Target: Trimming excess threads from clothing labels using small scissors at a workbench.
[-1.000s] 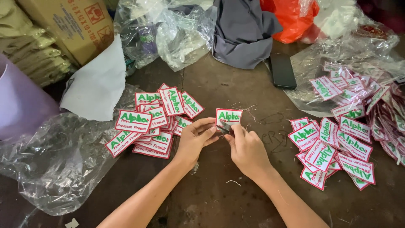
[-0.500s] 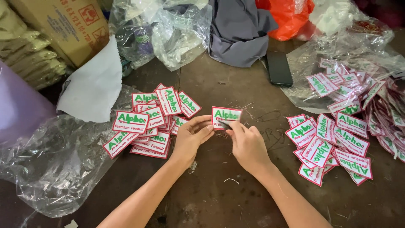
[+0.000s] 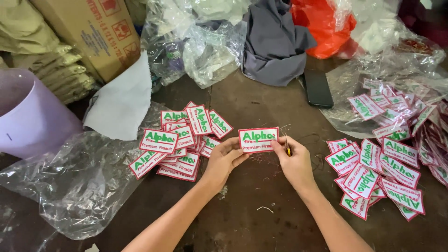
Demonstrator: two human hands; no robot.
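Patch point(image 3: 258, 139), white with a red border and green lettering, sits mid-table between both hands, held just above the dark table point(image 3: 261, 219). The left hand point(image 3: 224, 158) pinches its left edge; the right hand point(image 3: 294, 161) pinches the right edge and also holds a small yellow-handled tool point(image 3: 287, 147), likely snips. The patch looks light, thin and flexible, fairly stiff from embroidery; edges are the best grip. One patch pile point(image 3: 179, 142) lies left, another pile point(image 3: 378, 172) right.
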